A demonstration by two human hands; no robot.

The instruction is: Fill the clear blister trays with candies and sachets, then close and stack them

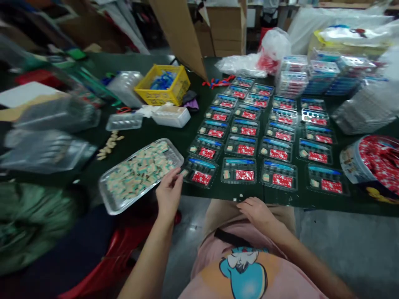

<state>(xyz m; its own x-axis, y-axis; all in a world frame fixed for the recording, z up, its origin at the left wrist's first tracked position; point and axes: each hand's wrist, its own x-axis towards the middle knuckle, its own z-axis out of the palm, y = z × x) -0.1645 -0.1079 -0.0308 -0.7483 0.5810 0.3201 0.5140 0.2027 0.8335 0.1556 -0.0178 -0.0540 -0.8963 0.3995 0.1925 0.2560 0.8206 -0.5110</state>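
Observation:
My left hand (169, 193) is between the right end of a metal tray (106, 199) and the nearest clear plastic blister tray (205, 186) on the left. Its thumb and fingers are pinched together; whatever may be in them is too small to make out. Small beige and teal square pieces (134, 174) fill the metal tray. At the table's front edge, my right hand (257, 211) lies with its fingers stretched out, gripping nothing. Beside its fingertips are tiny white bits (241, 195). The blister trays stand in rows, each with a blue pen (240, 162), a red patterned packet (245, 175) and a beige square.
A tub (349, 160) of red packets stands at the right. Stacked packs (293, 83) are at the back right. Beyond the metal tray are a yellow basket (158, 97), a white block (171, 116) and loose beige pieces (109, 145). Plastic bags (46, 151) lie left.

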